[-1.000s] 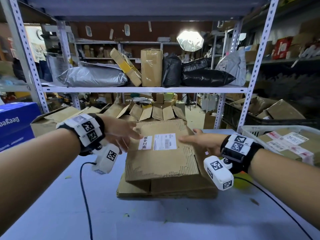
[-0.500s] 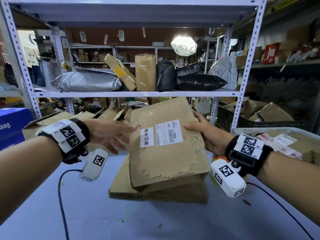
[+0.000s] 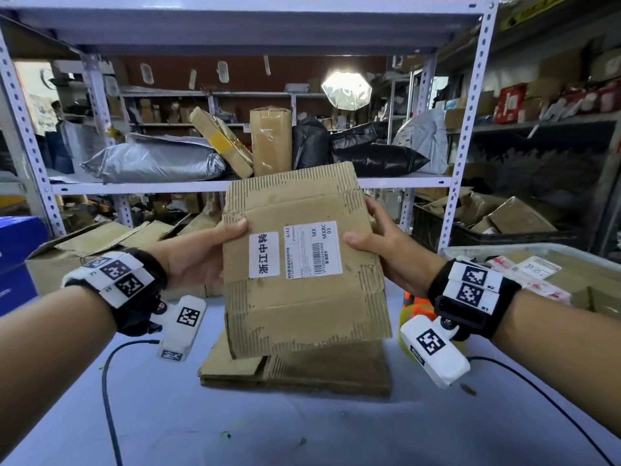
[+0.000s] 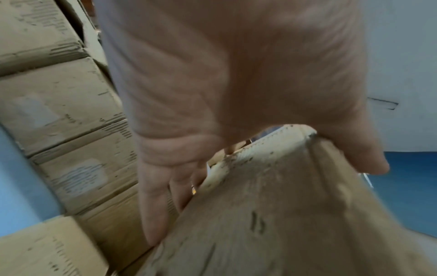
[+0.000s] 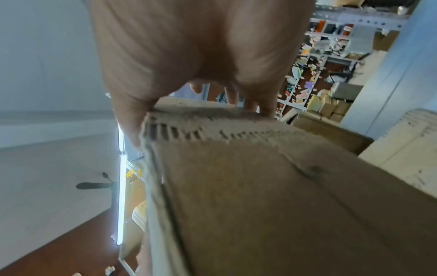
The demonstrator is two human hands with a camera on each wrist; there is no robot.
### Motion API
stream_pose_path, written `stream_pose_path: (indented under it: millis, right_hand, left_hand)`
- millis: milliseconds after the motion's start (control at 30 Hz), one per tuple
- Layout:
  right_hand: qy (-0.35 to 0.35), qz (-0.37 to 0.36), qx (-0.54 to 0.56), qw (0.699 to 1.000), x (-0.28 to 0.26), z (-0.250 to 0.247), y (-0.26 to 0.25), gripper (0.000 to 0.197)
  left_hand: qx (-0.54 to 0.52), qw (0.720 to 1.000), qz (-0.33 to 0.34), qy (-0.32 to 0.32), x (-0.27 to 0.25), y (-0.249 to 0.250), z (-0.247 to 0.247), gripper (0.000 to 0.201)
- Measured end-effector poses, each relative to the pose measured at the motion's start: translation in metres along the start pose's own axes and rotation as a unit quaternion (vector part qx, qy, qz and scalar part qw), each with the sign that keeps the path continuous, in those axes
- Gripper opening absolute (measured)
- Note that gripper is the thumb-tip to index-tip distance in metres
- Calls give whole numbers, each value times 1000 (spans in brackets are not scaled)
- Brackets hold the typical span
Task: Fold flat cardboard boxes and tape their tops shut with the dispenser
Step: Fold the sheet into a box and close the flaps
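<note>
Two hands on one item: I have my left hand (image 3: 198, 255) gripping the left edge of a flattened cardboard box (image 3: 302, 264), thumb on the front face and fingers behind, and my right hand (image 3: 386, 250) gripping the right edge the same way, thumb on the front beside the shipping label (image 3: 311, 248). The box is held up off the table (image 3: 302, 432), nearly upright and tilted slightly, its front face toward me; a second white label (image 3: 263, 254) with black characters sits just left of the barcode one. Its edges are worn, with the corrugation showing along the top and sides. From the left wrist view I see the thumb (image 4: 354, 145) pressed on the box's (image 4: 272, 214) upper edge and the fingers (image 4: 156, 196) reaching down behind it. From the right wrist view the thumb (image 5: 127, 119) clamps one corner of the box (image 5: 260, 186) and the fingertips (image 5: 250, 104) curl over the far side. One stack of flat cardboard (image 3: 295, 368) lies on the table directly under the held box. One orange and yellow object (image 3: 416, 306), mostly hidden behind my right wrist; I cannot tell what it is. One white basket (image 3: 504, 250) of labelled parcels stands at the right. One metal shelf (image 3: 235, 185) behind holds bags and parcels.
</note>
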State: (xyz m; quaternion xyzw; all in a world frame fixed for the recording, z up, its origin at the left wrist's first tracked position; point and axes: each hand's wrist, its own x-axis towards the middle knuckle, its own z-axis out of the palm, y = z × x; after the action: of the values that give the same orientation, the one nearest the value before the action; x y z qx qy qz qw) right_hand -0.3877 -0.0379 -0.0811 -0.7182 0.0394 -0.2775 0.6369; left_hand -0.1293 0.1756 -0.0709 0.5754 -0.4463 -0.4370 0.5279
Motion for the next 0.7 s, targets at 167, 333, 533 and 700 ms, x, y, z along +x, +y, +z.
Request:
stream_pose_path:
  millis: [167, 333, 533, 700]
  right_hand:
    - [17, -11, -72, 997, 5, -6, 5, 113]
    - [25, 1, -82, 996, 11, -12, 13, 129]
    - [-29, 61, -200, 978, 3, -17, 39, 136]
    - [-43, 101, -162, 981, 3, -16, 61, 134]
  left_hand:
    - [12, 997, 76, -2, -5, 20, 9, 95]
    - [50, 993, 101, 25, -1, 19, 17, 103]
    - [174, 984, 33, 13, 7, -17, 11, 107]
    - [267, 948, -173, -30, 10, -50, 7, 117]
